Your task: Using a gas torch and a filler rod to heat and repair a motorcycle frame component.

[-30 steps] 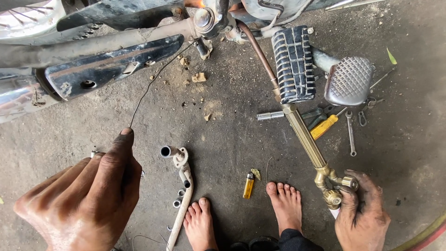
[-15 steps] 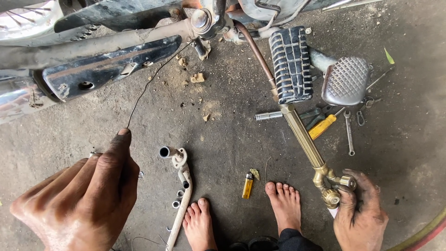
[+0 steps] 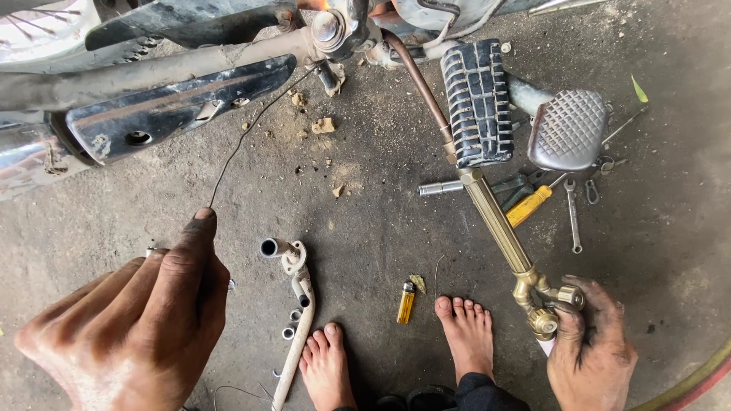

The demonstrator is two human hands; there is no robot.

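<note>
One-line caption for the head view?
Left hand feeds thin wire rod toward motorcycle frame; right hand grips brass torch over grey concrete floor.

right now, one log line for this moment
left hand: pinching thin wire | right hand: gripping brass torch valves | floor: yellow lighter between bare feet

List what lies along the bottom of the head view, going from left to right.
Left hand pinching a thin wire → pale metal lever → one bare foot → yellow lighter → other bare foot → right hand on the brass torch.
</note>
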